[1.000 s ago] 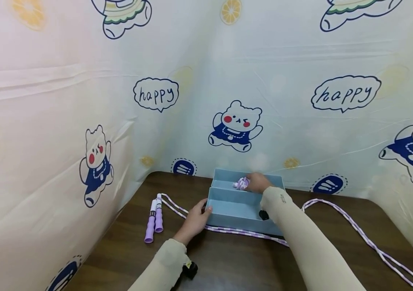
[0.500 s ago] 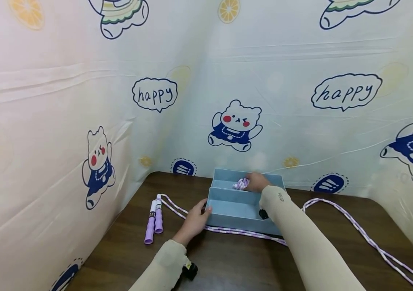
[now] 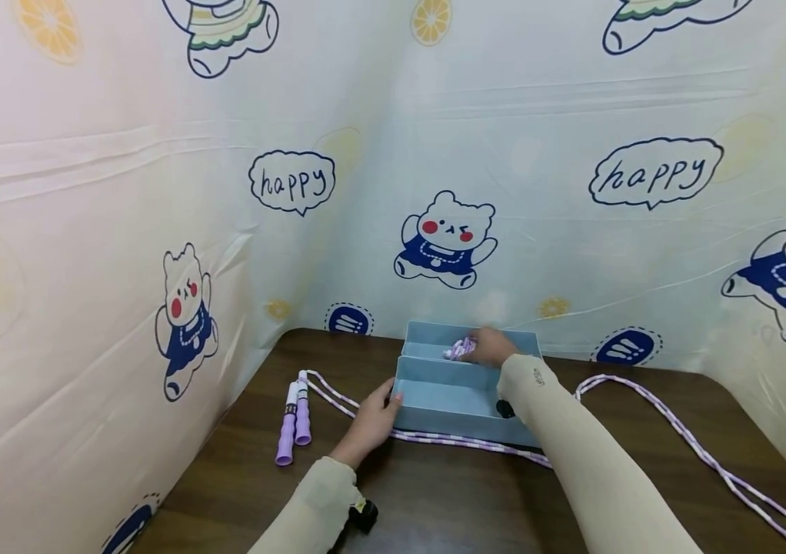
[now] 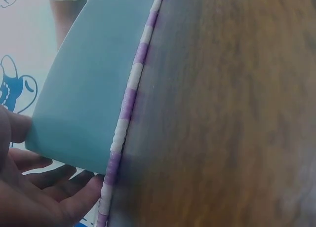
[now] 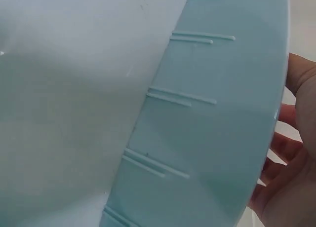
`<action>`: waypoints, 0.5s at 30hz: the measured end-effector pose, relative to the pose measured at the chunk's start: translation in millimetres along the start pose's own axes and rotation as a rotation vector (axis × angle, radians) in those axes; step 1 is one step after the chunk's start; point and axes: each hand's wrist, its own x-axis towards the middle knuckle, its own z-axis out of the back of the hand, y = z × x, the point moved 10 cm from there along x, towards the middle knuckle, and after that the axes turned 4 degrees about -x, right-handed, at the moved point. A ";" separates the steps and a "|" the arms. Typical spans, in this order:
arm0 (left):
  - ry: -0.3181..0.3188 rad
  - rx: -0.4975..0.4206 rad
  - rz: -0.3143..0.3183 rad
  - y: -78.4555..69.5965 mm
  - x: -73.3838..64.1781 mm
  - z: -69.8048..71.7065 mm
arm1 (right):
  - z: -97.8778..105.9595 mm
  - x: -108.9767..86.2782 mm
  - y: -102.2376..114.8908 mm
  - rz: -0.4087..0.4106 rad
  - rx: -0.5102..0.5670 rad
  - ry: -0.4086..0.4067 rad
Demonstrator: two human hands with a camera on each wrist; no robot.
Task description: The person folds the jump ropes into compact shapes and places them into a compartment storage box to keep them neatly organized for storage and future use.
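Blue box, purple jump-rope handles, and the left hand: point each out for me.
blue box (image 3: 448, 400), head view, floor of the near compartment.
purple jump-rope handles (image 3: 294, 419), head view, middle of the pair lying side by side.
left hand (image 3: 372, 419), head view, back of the hand at the box's left corner.

A shallow light-blue plastic box (image 3: 458, 400) with a divider across its middle sits open-topped and level. In its far compartment lies a small purple-and-white bundle (image 3: 458, 350) — too small to make out. Along the box's near wall runs a purple-and-white beaded skipping rope (image 3: 684, 438) — its two purple handles (image 3: 294, 417) lie side by side left of the box.
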 end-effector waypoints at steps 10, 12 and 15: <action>-0.024 0.020 -0.031 -1.4 1.5 0.2 | 19.6 -31.8 -0.7 -0.002 0.042 0.014; -0.021 0.017 -0.029 -0.1 2.7 0.7 | 25.1 -40.1 0.2 0.002 0.023 0.009; -0.014 0.010 -0.018 1.4 3.6 1.1 | 31.1 -52.2 -1.7 -0.009 0.018 0.008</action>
